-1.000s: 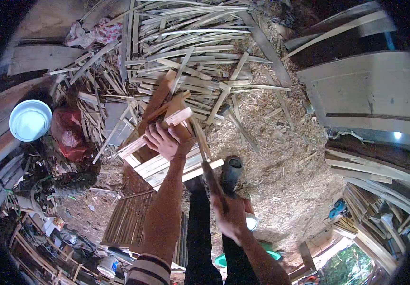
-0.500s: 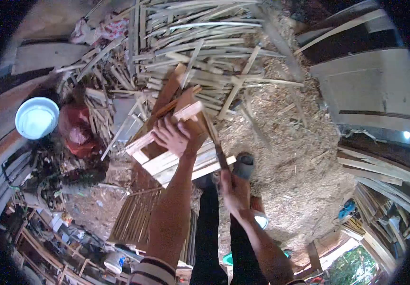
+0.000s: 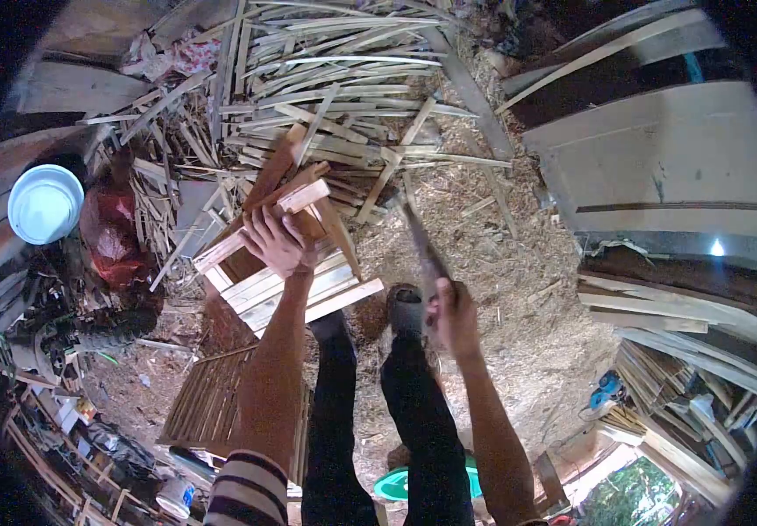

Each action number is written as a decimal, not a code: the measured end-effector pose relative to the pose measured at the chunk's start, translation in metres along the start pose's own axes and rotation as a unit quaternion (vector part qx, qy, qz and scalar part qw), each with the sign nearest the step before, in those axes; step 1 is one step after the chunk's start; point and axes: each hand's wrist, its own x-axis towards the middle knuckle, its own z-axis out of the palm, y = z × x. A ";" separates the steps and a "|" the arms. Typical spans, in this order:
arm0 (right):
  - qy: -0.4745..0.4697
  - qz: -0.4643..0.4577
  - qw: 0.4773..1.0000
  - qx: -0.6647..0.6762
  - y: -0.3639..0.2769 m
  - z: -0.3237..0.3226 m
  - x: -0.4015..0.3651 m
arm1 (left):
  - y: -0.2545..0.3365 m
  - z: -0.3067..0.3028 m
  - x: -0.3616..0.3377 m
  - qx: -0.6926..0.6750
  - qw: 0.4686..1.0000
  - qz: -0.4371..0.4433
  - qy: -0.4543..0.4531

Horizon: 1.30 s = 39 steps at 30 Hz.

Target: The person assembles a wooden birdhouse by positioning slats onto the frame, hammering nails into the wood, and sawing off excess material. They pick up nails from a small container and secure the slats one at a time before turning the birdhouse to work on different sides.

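My left hand (image 3: 277,241) presses with spread fingers on the top edge of a small slatted wooden frame (image 3: 330,285), which stands tilted in front of my legs. My right hand (image 3: 453,320) is closed round the handle of a long, dark tool (image 3: 425,245), blurred at its far end, so I cannot tell its kind. The tool is held to the right of the frame, apart from it. Reddish-brown boards (image 3: 275,167) lie behind the frame.
Long thin wood strips (image 3: 343,61) are piled at the top. A white bucket (image 3: 45,204) and a red bag (image 3: 114,237) stand at left. Wood shavings (image 3: 519,289) cover the ground. A slatted panel (image 3: 207,399) and a green basin (image 3: 392,484) are near my legs. Boards (image 3: 668,302) lie at right.
My right hand has swung the tool up and away from the frame, to its right. My left hand stays on the frame. The whole view has shifted, with the surroundings appearing farther left.
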 end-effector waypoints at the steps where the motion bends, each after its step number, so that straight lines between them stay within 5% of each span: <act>1: -0.001 -0.027 0.999 -0.035 0.038 -0.020 0.020 | 0.002 -0.005 0.000 0.001 1.000 0.001 0.003; 3: 0.064 -0.147 0.962 -0.220 0.071 -0.052 0.041 | 0.011 -0.009 0.003 -0.032 0.999 -0.011 0.004; 6: 0.173 -0.113 0.912 -0.354 0.141 -0.089 0.091 | 0.021 -0.023 -0.001 -0.088 0.996 0.015 0.026; 8: 0.125 0.039 0.954 -0.271 0.151 -0.115 0.121 | 0.042 -0.037 -0.011 -0.259 0.965 -0.008 0.031; 9: 0.157 -0.078 0.945 -0.276 0.224 -0.133 0.153 | 0.053 -0.031 -0.030 -0.247 0.967 0.035 0.044; 10: 0.076 -0.115 0.873 -0.468 0.315 -0.164 0.200 | 0.064 -0.015 -0.069 -0.353 0.931 0.067 0.073; 11: 0.100 0.005 0.947 -0.305 0.273 -0.161 0.182 | 0.095 -0.040 -0.082 -0.375 0.923 0.075 -0.038; 12: 0.096 0.008 0.930 -0.354 0.263 -0.164 0.179 | 0.111 -0.020 -0.120 -0.344 0.927 0.037 -0.144; 13: 0.093 0.011 0.910 -0.404 0.263 -0.165 0.178 | 0.143 -0.018 -0.137 -0.475 0.863 0.072 -0.158; 16: 0.057 -0.057 0.923 -0.376 0.294 -0.160 0.187 | 0.179 0.014 -0.183 -0.328 0.889 0.123 -0.295; 18: 0.109 -0.018 0.922 -0.372 0.315 -0.144 0.199 | 0.187 0.051 -0.203 -0.294 0.859 -0.107 -0.405; 19: 0.149 -0.053 0.892 -0.424 0.288 -0.128 0.191 | 0.163 0.117 -0.249 -0.247 0.940 0.043 -0.231; 20: 0.188 -0.088 0.856 -0.473 0.260 -0.116 0.189 | 0.158 0.140 -0.258 -0.236 0.939 -0.040 -0.247; 21: 0.100 -0.100 0.958 -0.248 0.310 -0.113 0.221 | 0.115 0.234 -0.317 0.024 0.965 0.235 -0.115; 22: 0.007 -0.103 0.995 -0.003 0.364 -0.110 0.250 | 0.147 0.176 -0.271 -0.246 0.934 -0.082 -0.244; 23: 0.011 -0.223 0.950 -0.219 0.319 -0.100 0.236 | 0.151 0.156 -0.243 -0.232 0.928 -0.054 -0.288; 24: 0.015 -0.331 0.846 -0.419 0.261 -0.079 0.214 | 0.138 0.170 -0.245 -0.230 0.927 -0.053 -0.293; 28: -0.106 -0.288 0.845 -0.438 0.236 -0.024 0.207 | 0.086 0.262 -0.268 -0.525 0.719 -0.235 -0.390; 29: -0.149 -0.242 0.835 -0.471 0.227 -0.017 0.206 | 0.100 0.244 -0.260 -0.524 0.720 -0.234 -0.391; 31: -0.100 -0.260 0.844 -0.458 0.258 0.005 0.221 | 0.144 0.183 -0.233 -0.304 0.889 -0.079 -0.333; 32: -0.052 -0.278 0.848 -0.448 0.268 0.014 0.226 | 0.140 0.186 -0.237 -0.471 0.819 -0.120 -0.305; 35: -0.030 -0.268 0.889 -0.370 0.252 0.004 0.229 | 0.164 0.163 -0.225 -0.337 0.884 -0.137 -0.294; 37: -0.030 -0.294 0.881 -0.368 0.249 -0.013 0.235 | 0.162 0.181 -0.233 -0.437 0.874 -0.053 -0.207; 39: -0.004 -0.288 0.894 -0.344 0.247 -0.029 0.237 | 0.168 0.166 -0.231 -0.269 0.884 -0.069 -0.376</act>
